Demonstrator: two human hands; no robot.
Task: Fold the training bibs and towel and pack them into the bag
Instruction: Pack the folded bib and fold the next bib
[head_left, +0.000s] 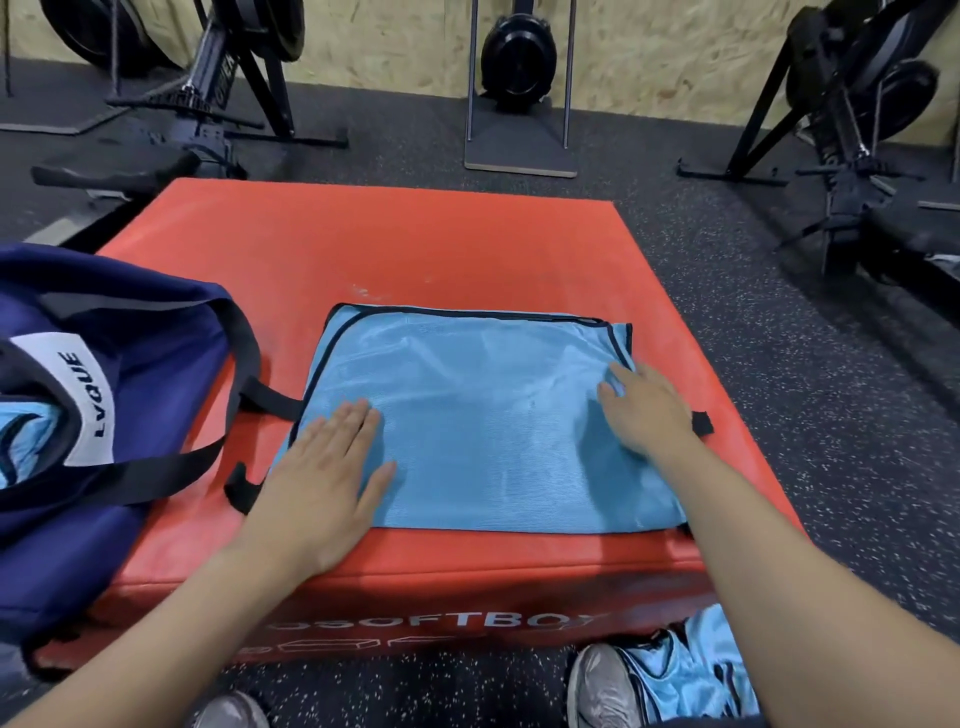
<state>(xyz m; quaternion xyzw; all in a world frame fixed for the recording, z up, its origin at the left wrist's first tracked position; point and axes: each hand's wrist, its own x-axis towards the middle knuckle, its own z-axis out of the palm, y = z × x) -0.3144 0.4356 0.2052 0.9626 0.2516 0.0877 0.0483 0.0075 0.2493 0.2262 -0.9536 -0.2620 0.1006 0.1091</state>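
Note:
A light blue mesh bib with black trim lies folded flat on the red soft box. My left hand presses flat on the bib's near left corner, fingers straight. My right hand rests on the bib's right edge, its fingertips on the cloth near a small fold. The navy bag sits open on the box's left side, with light blue cloth showing inside. More light blue bibs lie heaped on the floor by my right shoe.
Black straps of the bag trail toward the bib's left edge. Rowing machines and a stand line the far wall on the speckled rubber floor. The far half of the box top is bare.

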